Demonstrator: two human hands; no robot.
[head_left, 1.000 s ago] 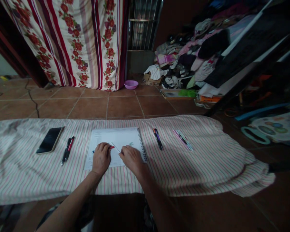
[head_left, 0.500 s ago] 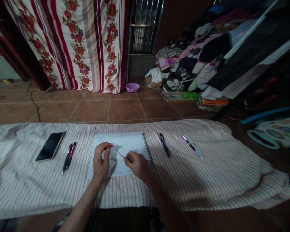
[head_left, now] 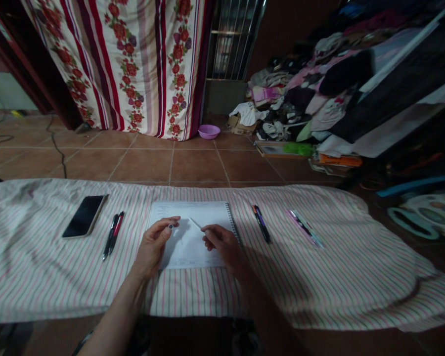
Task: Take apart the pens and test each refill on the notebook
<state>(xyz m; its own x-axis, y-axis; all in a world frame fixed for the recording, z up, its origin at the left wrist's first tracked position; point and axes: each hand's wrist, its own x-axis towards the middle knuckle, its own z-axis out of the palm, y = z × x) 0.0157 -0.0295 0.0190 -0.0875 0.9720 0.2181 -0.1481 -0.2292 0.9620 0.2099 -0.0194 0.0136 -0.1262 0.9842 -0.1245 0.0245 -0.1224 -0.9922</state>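
A spiral notebook (head_left: 207, 213) lies open on the striped cloth (head_left: 319, 277). Above its page my left hand (head_left: 154, 243) pinches a pen barrel (head_left: 170, 226), seen end-on, between thumb and fingers. My right hand (head_left: 220, 241) pinches a thin pale pen refill (head_left: 195, 223) that points up and left toward the barrel. The two tips are a short way apart. Both hands hover just over the paper.
A black phone (head_left: 84, 215) and two pens (head_left: 113, 234) lie left of the notebook; two pens (head_left: 261, 223) and several more pens (head_left: 306, 228) lie to its right. Beyond are tiled floor, a floral curtain (head_left: 133, 64), a purple bowl (head_left: 209, 131) and a pile of clothes (head_left: 300, 99).
Both hands rose off the page. My left hand turned the pen barrel so its end faces me, and the refill in my right hand drew away from it.
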